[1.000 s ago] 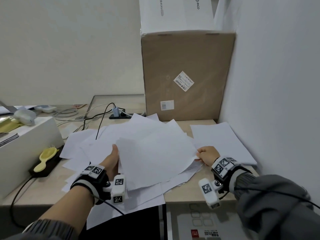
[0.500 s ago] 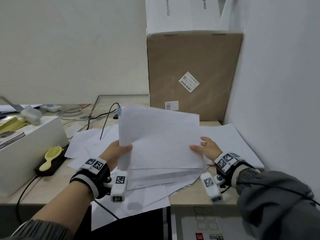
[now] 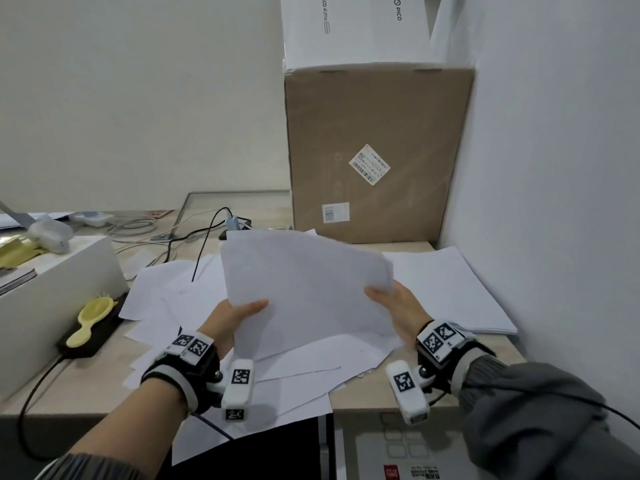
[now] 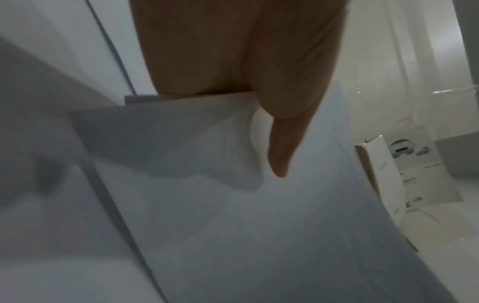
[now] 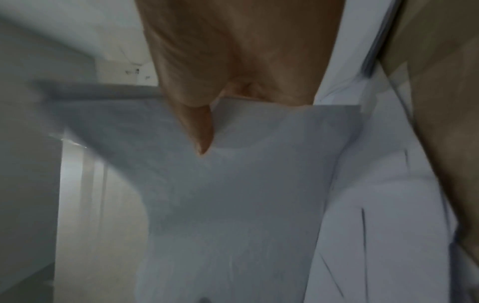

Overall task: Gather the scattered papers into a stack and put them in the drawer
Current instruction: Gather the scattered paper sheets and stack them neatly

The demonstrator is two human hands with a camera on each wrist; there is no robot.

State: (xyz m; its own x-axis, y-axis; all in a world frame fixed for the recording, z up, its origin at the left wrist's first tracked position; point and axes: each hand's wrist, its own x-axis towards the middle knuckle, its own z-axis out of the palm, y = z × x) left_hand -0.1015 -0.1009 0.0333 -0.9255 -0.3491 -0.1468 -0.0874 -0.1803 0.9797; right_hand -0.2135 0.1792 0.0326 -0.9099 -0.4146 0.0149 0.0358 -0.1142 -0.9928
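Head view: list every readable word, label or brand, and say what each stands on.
"PICO 4 Ultra": white box atop the cardboard box.
"PICO": same white box, beside a round logo.
Shipping label and small barcode sticker: too small to read.
Red label at the bottom edge: blurred.

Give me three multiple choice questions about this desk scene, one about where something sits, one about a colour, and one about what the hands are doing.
1. Where is the neat paper stack?
A. By the right wall
B. On the cardboard box
C. Under the hairbrush

2. What colour is the hairbrush?
A. Red
B. Yellow
C. Blue

3. How are the lifted sheets held?
A. Left hand only
B. Lying flat, untouched
C. Gripped at both side edges

Answers:
1 A, it lies on the desk beside the right wall.
2 B, its pale yellow back shows.
3 C, the left hand and right hand each pinch an edge.
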